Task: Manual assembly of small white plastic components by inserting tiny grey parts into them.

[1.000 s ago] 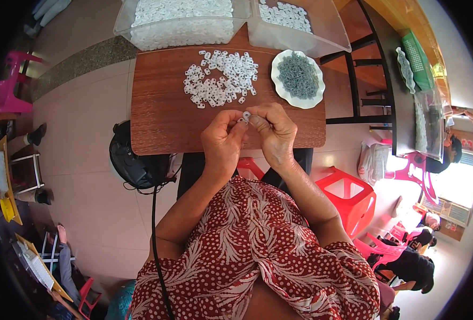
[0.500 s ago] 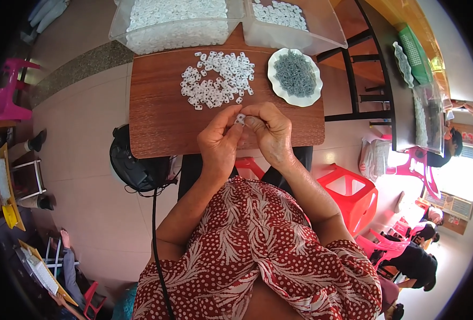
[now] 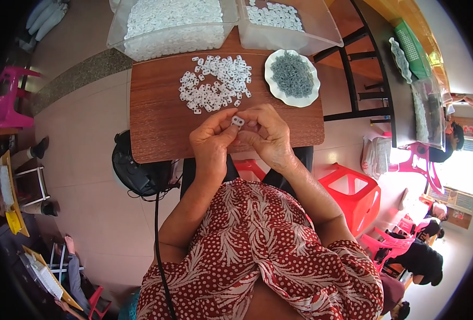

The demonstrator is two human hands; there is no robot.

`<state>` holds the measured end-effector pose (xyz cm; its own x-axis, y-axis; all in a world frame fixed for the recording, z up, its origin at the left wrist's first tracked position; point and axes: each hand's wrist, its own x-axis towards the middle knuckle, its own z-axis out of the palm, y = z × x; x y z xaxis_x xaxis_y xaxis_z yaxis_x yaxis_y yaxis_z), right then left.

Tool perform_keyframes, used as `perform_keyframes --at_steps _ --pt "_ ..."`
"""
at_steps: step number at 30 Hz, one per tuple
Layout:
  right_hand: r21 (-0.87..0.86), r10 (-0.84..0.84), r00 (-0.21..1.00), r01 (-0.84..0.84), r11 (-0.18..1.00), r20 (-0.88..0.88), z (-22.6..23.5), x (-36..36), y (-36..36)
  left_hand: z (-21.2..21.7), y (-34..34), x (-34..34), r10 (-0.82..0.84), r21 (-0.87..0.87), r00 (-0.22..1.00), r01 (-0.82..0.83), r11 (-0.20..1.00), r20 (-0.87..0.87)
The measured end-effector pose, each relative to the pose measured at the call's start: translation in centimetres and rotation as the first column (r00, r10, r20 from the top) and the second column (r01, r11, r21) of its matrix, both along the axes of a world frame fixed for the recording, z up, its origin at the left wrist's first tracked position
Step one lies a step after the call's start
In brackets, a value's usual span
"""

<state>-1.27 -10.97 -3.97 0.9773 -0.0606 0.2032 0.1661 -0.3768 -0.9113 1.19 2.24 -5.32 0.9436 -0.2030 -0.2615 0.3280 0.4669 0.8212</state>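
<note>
Over the near edge of the wooden bench, the left hand and right hand meet, fingers of both pinched together on a small white plastic piece held between them. At twelve o'clock from it lies a loose pile of white pieces; at one o'clock, a white plate of grey screws. Farthest, two clear bins hold more pieces.

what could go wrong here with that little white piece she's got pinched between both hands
The small white piece is held only by the fingertips of the left hand and right hand, close to the table's near edge; a slip could drop it to the floor. The loose pile of white pieces lies just beyond the hands and could get scattered by a reach toward the plate of grey bits.
</note>
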Motion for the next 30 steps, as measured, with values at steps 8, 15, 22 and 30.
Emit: perform_keyframes --at_steps 8,15,22,30 --pt "-0.179 -0.011 0.980 0.047 0.983 0.200 -0.5 0.0 0.0 0.9 -0.1 -0.3 0.014 -0.017 1.000 -0.014 1.000 -0.013" --pt "-0.066 -0.066 0.982 0.079 0.995 0.179 -0.3 -0.5 0.3 0.7 0.3 -0.9 -0.040 0.068 0.993 0.032 0.997 0.112" --pt "-0.031 -0.081 0.980 0.089 0.996 0.184 0.1 -0.8 0.4 0.6 0.6 -1.2 -0.055 0.089 0.964 0.033 0.995 0.259" --pt "-0.009 -0.075 0.979 0.078 0.997 0.191 0.4 -1.1 0.8 0.5 0.6 -1.1 -0.029 0.180 0.902 -0.054 0.982 0.430"
